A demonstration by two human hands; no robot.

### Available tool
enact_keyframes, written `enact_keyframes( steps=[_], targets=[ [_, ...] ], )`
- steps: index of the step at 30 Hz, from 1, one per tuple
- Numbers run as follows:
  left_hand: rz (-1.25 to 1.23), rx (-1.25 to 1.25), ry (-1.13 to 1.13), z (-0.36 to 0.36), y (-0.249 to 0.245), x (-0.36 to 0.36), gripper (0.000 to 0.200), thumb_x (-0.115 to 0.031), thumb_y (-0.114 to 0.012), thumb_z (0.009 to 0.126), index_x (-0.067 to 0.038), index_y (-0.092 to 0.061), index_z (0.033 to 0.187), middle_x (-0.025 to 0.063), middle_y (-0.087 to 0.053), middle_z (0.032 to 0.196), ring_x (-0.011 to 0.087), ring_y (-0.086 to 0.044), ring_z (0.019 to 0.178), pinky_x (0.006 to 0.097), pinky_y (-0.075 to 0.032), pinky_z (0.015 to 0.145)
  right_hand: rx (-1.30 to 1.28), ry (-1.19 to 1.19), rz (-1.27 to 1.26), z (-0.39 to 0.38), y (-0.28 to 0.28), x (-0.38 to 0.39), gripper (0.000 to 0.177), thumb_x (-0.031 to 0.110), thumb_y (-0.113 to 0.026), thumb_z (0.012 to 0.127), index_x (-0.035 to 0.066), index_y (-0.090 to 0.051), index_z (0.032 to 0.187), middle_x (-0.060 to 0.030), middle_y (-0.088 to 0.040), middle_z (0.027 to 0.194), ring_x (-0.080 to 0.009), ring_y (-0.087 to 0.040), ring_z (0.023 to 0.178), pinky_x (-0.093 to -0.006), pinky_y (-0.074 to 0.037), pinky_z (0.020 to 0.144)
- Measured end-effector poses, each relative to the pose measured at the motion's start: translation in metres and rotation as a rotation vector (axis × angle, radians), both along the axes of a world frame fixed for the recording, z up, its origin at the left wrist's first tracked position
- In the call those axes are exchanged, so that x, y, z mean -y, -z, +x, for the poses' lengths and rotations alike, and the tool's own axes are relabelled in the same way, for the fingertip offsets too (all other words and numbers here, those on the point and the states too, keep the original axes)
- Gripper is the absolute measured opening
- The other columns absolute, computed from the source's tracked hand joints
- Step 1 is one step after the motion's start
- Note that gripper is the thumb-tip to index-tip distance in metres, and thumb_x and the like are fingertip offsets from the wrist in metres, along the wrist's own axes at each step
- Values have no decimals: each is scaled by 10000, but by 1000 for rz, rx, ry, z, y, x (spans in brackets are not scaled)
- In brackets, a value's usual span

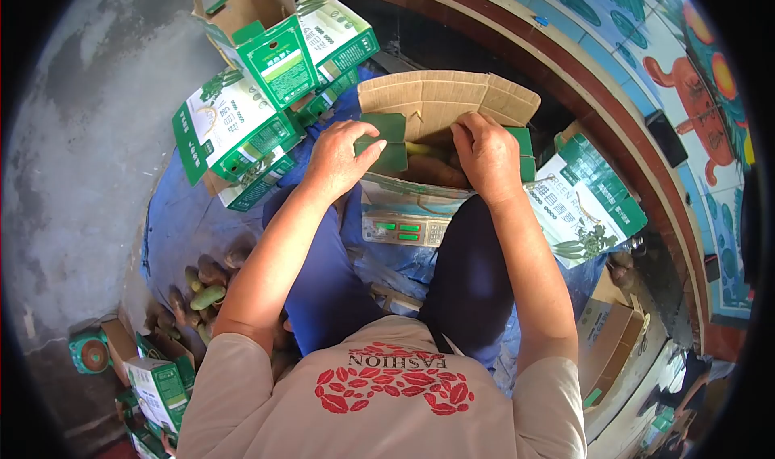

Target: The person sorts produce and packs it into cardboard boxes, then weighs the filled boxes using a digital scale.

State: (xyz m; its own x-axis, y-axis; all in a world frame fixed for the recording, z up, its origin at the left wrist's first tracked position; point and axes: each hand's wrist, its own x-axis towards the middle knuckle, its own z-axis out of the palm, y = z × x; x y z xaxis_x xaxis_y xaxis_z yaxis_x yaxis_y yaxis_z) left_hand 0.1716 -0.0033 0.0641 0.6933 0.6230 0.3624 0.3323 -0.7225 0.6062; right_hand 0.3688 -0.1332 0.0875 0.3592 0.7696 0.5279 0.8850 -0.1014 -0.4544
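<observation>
An open cardboard carton (452, 96) stands between my knees, its back flap raised. Inside lie a reddish-brown root vegetable (436, 171) and part of a yellow-green one (424, 150). My left hand (343, 154) is at the carton's left side, against its green side flap (392, 156), with thumb and forefinger apart. Over the right part of the opening, my right hand (490, 154) has its fingers curled down; what they hold, if anything, is hidden. A right green flap (523, 154) shows beside that wrist. Below the carton, a scale (404, 231) shows lit green displays.
Green-and-white cartons (234, 116) are stacked at upper left, one open on top. Another printed carton (581, 201) stands at right. Loose radishes (207, 297) lie on the floor at left, near a blue tarp (182, 225). A tiled ledge with a phone (666, 138) curves along the right.
</observation>
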Motion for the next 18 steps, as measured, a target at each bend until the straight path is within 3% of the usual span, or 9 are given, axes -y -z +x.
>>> enact_keyframes(
  steps=[5,12,15,18],
  targets=[
    [-26,123,-91,-6,-5,0,170,-167,-685,785,-42,-650,895,142,-656,920,319,-613,901,390,-483,792,51,2,-43,6,0,2,80,131,-623,801,53,-615,787,-129,-634,768,-321,-627,722,-408,-505,653],
    [-63,428,-239,-42,-30,-15,152,-118,-672,819,-57,-665,959,113,-670,958,226,-643,910,299,-476,834,67,-5,-97,13,-4,14,71,106,-633,819,44,-636,852,-139,-652,824,-337,-629,774,-389,-496,682],
    [-39,341,-418,-88,-38,-17,162,-104,-663,815,-58,-663,970,118,-673,961,237,-643,910,310,-475,831,108,12,-105,15,-3,16,58,99,-638,809,43,-632,822,-129,-651,819,-326,-632,750,-388,-503,665],
    [-86,211,-561,-146,5,-22,173,-142,-660,816,-58,-663,967,123,-674,945,245,-643,893,313,-477,811,106,-17,-97,24,0,20,60,74,-639,814,35,-641,858,-144,-645,821,-330,-632,755,-382,-501,671]
  ],
)
